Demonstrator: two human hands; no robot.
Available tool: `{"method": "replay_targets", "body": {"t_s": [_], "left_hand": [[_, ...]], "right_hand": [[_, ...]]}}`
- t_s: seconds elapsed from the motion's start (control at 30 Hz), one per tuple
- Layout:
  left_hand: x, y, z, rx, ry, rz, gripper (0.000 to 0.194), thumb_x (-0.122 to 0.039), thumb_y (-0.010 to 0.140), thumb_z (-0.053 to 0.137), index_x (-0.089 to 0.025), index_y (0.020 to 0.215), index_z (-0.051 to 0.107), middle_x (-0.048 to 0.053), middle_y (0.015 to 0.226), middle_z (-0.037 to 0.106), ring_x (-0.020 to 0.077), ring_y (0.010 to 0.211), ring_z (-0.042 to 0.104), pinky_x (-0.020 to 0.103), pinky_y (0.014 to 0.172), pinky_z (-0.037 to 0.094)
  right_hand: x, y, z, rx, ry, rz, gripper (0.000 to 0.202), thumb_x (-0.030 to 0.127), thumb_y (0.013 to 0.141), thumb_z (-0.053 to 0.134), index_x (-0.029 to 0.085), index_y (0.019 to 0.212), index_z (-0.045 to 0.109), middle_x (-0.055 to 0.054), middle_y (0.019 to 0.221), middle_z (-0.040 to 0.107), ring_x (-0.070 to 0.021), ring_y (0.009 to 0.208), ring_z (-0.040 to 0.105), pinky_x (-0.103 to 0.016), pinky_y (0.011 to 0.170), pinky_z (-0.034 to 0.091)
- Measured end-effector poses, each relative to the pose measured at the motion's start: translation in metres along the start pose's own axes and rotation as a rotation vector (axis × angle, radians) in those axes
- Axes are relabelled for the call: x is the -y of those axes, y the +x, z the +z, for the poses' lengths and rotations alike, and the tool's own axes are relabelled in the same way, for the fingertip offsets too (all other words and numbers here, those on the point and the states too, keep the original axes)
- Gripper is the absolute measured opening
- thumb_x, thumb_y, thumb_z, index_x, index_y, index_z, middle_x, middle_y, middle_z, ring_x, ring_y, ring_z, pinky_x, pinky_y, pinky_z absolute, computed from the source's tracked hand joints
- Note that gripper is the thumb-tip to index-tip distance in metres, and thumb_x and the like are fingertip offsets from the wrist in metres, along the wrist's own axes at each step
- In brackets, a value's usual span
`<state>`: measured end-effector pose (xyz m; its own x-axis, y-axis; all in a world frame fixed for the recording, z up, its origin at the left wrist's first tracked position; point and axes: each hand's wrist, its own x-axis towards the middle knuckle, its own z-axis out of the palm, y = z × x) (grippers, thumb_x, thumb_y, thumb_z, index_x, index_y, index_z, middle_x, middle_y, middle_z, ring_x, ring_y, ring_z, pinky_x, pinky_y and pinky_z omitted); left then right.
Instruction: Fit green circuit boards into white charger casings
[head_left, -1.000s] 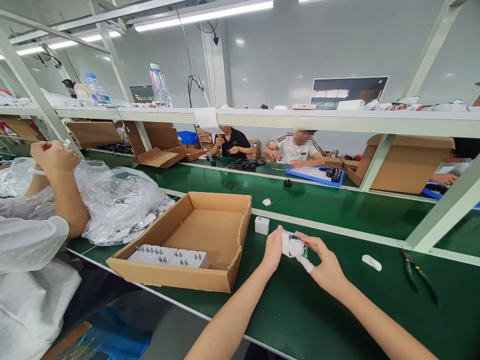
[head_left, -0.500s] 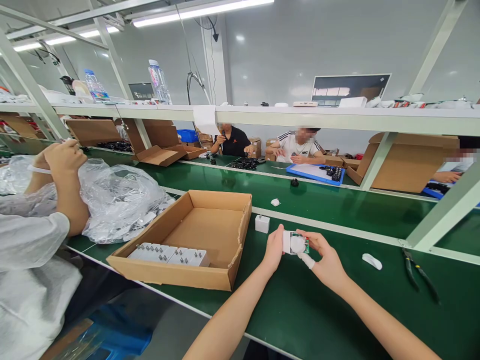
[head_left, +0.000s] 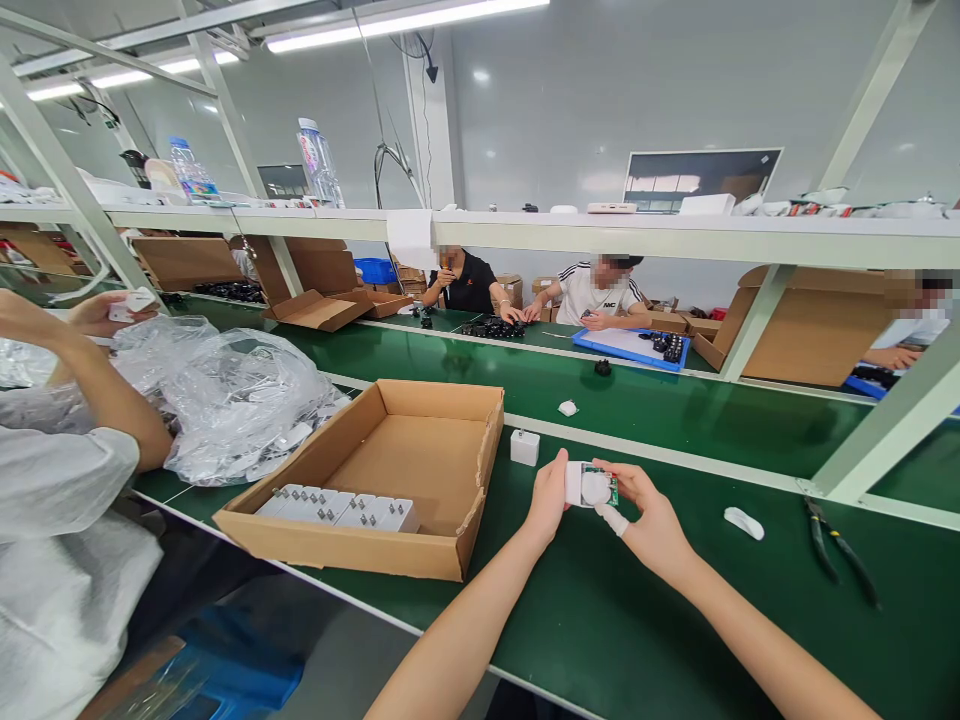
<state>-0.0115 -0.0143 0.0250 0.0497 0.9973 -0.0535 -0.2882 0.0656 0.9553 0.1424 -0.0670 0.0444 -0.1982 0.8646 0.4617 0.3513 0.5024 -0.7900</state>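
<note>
In front of me, my left hand [head_left: 549,495] is closed on a white plastic charger housing [head_left: 573,484]. My right hand [head_left: 651,520] pinches a green circuit board [head_left: 613,490] at the housing's right side, and a round white part covers much of the board. How far the board sits inside the housing I cannot tell. A white cover is on a finger of my right hand. Behind my left hand stands a white plug block [head_left: 524,448] with prongs on top.
A cardboard box [head_left: 420,400] at left holds several pronged white blocks [head_left: 337,507]. Pliers [head_left: 840,550] and a white piece [head_left: 744,523] lie at right. Plastic bags [head_left: 240,400] lie beside a co-worker's arm [head_left: 112,390]. A small white part [head_left: 568,408] sits on the green belt [head_left: 660,420].
The small white part and a black part on the belt have moved right. At left, the co-worker's hands have shifted, showing a white piece. Across the belt, two people's hands have moved. My hands look unchanged.
</note>
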Motion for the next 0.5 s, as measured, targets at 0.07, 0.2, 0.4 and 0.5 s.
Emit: {"method": "replay_targets", "body": {"t_s": [0.07,0.2,0.4,0.5], "left_hand": [[0.0,0.0,0.0,-0.004,0.002,0.004,0.067,-0.085,0.069,0.053,-0.019,0.062,0.045,-0.004,0.052,0.039,0.0076,0.046,0.034,0.022,0.042,0.019],[0.003,0.0,-0.001,-0.012,0.006,0.03,0.066,-0.083,0.071,0.054,-0.018,0.061,0.044,-0.004,0.054,0.039,0.0076,0.048,0.034,0.022,0.044,0.021],[0.005,0.001,-0.001,-0.005,0.015,0.022,0.066,-0.084,0.07,0.054,-0.019,0.061,0.043,-0.004,0.055,0.04,0.0077,0.048,0.035,0.022,0.043,0.022],[0.006,0.001,0.0,-0.004,0.025,0.008,0.067,-0.084,0.069,0.054,-0.019,0.062,0.045,-0.004,0.054,0.04,0.008,0.047,0.036,0.022,0.042,0.021]], "right_hand": [[-0.001,-0.001,0.0,0.006,-0.03,0.006,0.045,0.023,0.086,0.062,0.031,0.129,0.051,-0.005,0.138,0.059,-0.0243,0.126,0.057,-0.047,0.109,0.048],[-0.002,-0.003,0.0,0.031,-0.12,0.021,0.048,0.023,0.087,0.06,0.032,0.132,0.048,-0.004,0.141,0.056,-0.0251,0.127,0.057,-0.049,0.109,0.047],[-0.005,-0.001,-0.002,0.085,-0.009,-0.031,0.051,0.03,0.09,0.063,0.034,0.138,0.049,-0.004,0.145,0.052,-0.025,0.131,0.052,-0.047,0.112,0.043],[-0.013,0.002,0.001,-0.02,0.265,0.013,0.032,0.041,0.092,0.063,0.031,0.122,0.062,-0.006,0.135,0.06,-0.026,0.128,0.055,-0.046,0.109,0.045]]}}
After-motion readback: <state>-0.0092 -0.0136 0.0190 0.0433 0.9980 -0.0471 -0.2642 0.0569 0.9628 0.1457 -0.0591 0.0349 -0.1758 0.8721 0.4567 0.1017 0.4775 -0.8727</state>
